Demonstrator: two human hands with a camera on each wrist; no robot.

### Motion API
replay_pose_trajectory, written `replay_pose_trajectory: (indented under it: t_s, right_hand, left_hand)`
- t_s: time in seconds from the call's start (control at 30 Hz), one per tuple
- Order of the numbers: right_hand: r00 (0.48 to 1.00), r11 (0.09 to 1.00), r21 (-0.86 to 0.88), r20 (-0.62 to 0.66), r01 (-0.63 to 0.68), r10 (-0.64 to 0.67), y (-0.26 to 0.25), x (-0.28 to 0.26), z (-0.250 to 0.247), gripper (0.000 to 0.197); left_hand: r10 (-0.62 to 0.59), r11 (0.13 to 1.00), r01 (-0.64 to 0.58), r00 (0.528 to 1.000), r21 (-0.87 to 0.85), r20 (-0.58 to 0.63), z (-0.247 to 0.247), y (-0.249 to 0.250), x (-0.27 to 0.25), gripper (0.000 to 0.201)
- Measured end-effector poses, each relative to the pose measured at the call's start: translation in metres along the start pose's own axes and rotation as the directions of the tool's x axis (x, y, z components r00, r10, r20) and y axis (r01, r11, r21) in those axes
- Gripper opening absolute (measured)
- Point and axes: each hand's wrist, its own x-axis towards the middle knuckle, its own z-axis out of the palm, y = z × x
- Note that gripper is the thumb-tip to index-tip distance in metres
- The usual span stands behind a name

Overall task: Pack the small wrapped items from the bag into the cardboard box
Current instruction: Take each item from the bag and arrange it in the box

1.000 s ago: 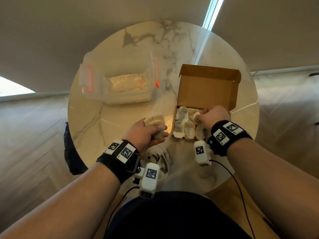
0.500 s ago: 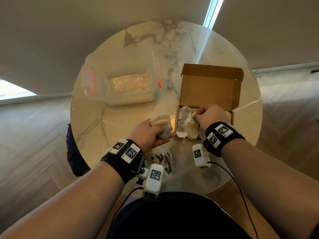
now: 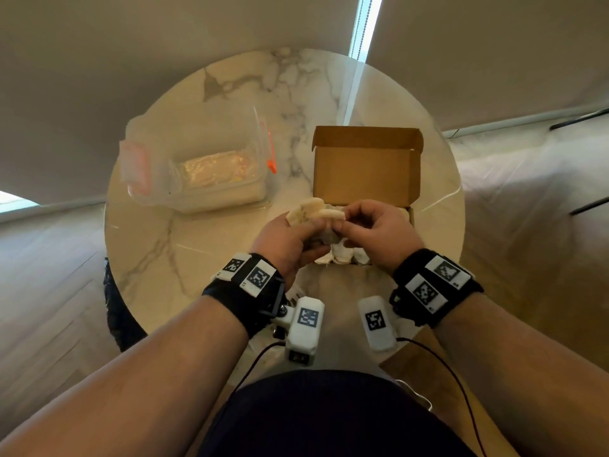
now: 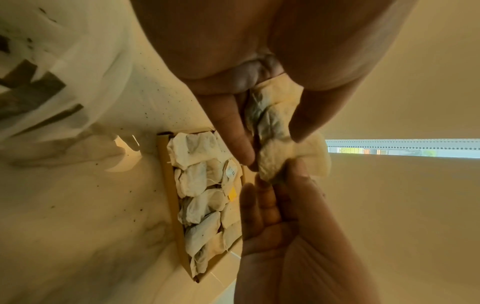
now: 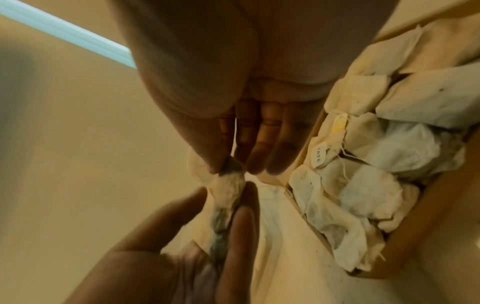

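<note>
My left hand (image 3: pixel 298 230) grips a small stack of pale wrapped tea bags (image 3: pixel 311 211) just in front of the open cardboard box (image 3: pixel 365 169). My right hand (image 3: pixel 346 225) meets it and pinches one bag of the stack between thumb and fingers. In the left wrist view the held bags (image 4: pixel 272 127) hang between both hands, beside the box wall (image 4: pixel 168 185). The right wrist view shows the pinched bag (image 5: pixel 228 189) and several packed bags (image 5: pixel 376 164) filling the box. The clear zip bag (image 3: pixel 197 169) lies at the far left with more bags inside.
The round marble table (image 3: pixel 158 252) carries the zip bag and the box. The box lid stands upright at the back. A white printed plastic bag (image 4: pixel 39 72) lies near the table's front edge. Wood floor surrounds the table.
My right hand has come up out of the box and moved left to the stack. My left hand has carried the stack up and toward the box. Both hands now hold it.
</note>
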Motion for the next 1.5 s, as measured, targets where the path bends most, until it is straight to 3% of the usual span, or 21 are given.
replay_pose_trajectory:
  t_s: [0.1,0.2,0.27,0.4,0.53,0.67,0.8,0.87,0.93,1.0,1.07,1.1,1.23,1.4,1.5]
  right_hand:
    - [0.996,0.991,0.13,-0.086,-0.02,0.032,0.008,-0.001,-0.01,0.013]
    - [0.982,0.99,0.112,-0.163,-0.08,0.098,0.023,0.0,-0.02,0.024]
    - [0.975,0.992,0.016,-0.183,-0.125,0.126,0.035,0.001,-0.019,0.028]
    - [0.987,0.934,-0.34,-0.151,-0.11,0.061,0.049,0.002,-0.002,0.02]
    - [0.992,0.858,-0.507,-0.129,-0.077,0.013,0.057,0.008,0.013,0.01]
    - [0.996,0.773,-0.634,-0.079,-0.017,-0.043,0.06,0.015,0.017,0.025]
    - [1.0,0.696,-0.718,-0.003,-0.01,0.011,0.059,0.015,0.017,0.032]
    - [1.0,0.726,-0.688,0.015,0.01,0.0,0.055,0.013,0.014,0.028]
    - [0.999,0.822,-0.569,-0.005,0.03,-0.039,0.047,0.007,0.009,0.016]
    - [0.999,0.967,-0.253,-0.044,-0.002,-0.009,0.034,-0.002,0.004,0.006]
    - [0.999,0.993,0.107,-0.021,-0.042,0.045,0.022,-0.01,-0.001,0.007]
    - [0.999,0.984,0.175,-0.006,-0.035,0.036,0.02,-0.012,-0.003,0.012]
    - [0.997,0.997,0.033,-0.047,0.066,-0.065,0.018,-0.015,-0.011,0.027]
    - [0.983,0.995,-0.096,-0.186,-0.029,0.011,0.033,-0.011,-0.038,0.02]
    - [0.983,0.97,-0.219,-0.168,-0.106,0.07,0.052,-0.006,-0.042,0.018]
  left_hand:
    - [-0.05,0.998,0.049,0.998,-0.035,-0.025,-0.004,0.0,0.001,0.021]
    - [-0.053,0.998,0.051,0.997,-0.025,-0.065,-0.016,-0.004,-0.001,0.021]
    - [-0.05,0.999,0.048,0.992,-0.024,-0.114,-0.024,-0.008,-0.003,0.019]
    - [-0.057,0.998,0.055,0.988,-0.017,-0.142,-0.037,-0.015,-0.008,0.015]
    - [-0.067,0.998,0.066,0.986,-0.016,-0.151,-0.042,-0.019,-0.01,0.013]
    - [-0.072,0.997,0.072,0.986,-0.001,-0.151,-0.039,-0.02,-0.011,0.012]
    - [-0.063,0.996,0.072,0.983,0.044,-0.17,-0.034,-0.019,-0.011,0.01]
    - [-0.044,0.995,0.058,0.986,0.077,-0.164,-0.028,-0.018,-0.011,0.009]
    - [-0.032,0.996,0.044,0.989,0.081,-0.146,-0.022,-0.017,-0.01,0.008]
    - [-0.028,0.997,0.037,0.991,0.065,-0.129,-0.014,-0.015,-0.008,0.009]
    - [-0.017,0.998,0.022,0.996,0.063,-0.092,-0.005,-0.014,-0.007,0.01]
    - [-0.007,0.998,0.012,0.998,0.068,-0.064,0.0,-0.013,-0.007,0.012]
    - [-0.011,0.995,0.011,1.0,0.095,0.0,0.015,-0.013,-0.006,0.011]
    - [-0.052,0.991,0.064,0.993,0.116,-0.107,0.002,-0.012,0.001,0.015]
    - [-0.069,0.99,0.084,0.989,0.115,-0.133,-0.01,-0.011,0.001,0.011]
